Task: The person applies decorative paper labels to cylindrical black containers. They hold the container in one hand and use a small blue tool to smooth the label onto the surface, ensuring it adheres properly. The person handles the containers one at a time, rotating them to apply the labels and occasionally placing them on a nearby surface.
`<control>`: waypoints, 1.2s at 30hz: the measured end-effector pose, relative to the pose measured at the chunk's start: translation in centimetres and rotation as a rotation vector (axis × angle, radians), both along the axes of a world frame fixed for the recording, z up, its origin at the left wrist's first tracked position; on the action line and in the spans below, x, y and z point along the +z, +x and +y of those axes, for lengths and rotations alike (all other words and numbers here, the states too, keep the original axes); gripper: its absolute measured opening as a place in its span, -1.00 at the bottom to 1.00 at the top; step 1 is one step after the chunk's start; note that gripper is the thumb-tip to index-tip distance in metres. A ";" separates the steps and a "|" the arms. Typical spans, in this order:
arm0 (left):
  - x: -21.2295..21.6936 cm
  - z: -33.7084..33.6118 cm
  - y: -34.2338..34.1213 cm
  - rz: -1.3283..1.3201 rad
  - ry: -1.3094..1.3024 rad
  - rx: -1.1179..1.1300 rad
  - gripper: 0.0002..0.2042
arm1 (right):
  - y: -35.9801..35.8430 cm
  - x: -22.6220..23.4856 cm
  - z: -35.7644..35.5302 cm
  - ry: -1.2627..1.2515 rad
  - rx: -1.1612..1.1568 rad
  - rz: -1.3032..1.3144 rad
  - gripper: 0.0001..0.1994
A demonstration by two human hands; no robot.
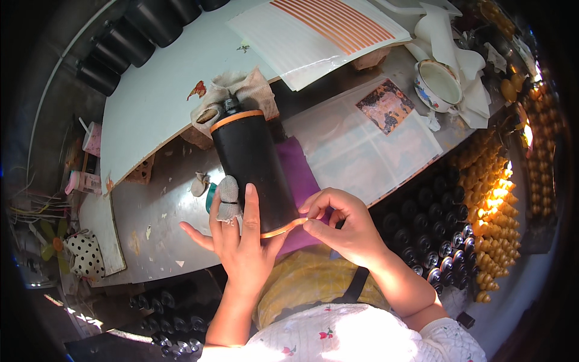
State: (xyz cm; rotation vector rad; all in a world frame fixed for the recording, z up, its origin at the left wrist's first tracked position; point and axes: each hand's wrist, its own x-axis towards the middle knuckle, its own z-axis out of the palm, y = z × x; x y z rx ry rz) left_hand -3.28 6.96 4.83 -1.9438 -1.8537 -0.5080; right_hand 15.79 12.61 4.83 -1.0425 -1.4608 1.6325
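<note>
A black cylinder (pixel 250 166) with a narrow knobbed far end lies propped on a whitish rag (pixel 256 90). A copper-coloured band (pixel 237 119) rings its far rim. At the near rim, a thin copper-coloured strip (pixel 283 229) lies along the edge, its loose end sticking out to the right. My right hand (pixel 347 229) pinches that end between thumb and forefinger. My left hand (pixel 241 250) holds the near end of the cylinder, its thumb by the strip and its other fingers spread. Grey cloth (pixel 229 193) is tied over one left fingertip.
Sheets with copper-coloured strips (pixel 325 27) lie on a raised pale board (pixel 163 78). An enamel mug (pixel 439 84) stands far right. Purple cloth (pixel 294 166) lies under the cylinder. Several black cylinders (pixel 151 24) line the far left; golden knobbed pieces (pixel 494 223) crowd the right.
</note>
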 end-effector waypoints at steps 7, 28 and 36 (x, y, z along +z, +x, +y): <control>-0.6 0.1 -0.7 -0.066 0.029 0.007 -0.07 | -0.4 0.5 0.2 0.073 0.009 -0.027 -0.89; -1.2 0.1 -0.8 -0.119 0.055 0.001 -0.04 | -1.1 0.7 0.4 0.110 -0.024 -0.105 -0.91; -1.3 0.2 -0.8 -0.117 0.064 -0.008 -0.02 | -1.2 0.5 0.4 0.180 -0.037 -0.141 -0.89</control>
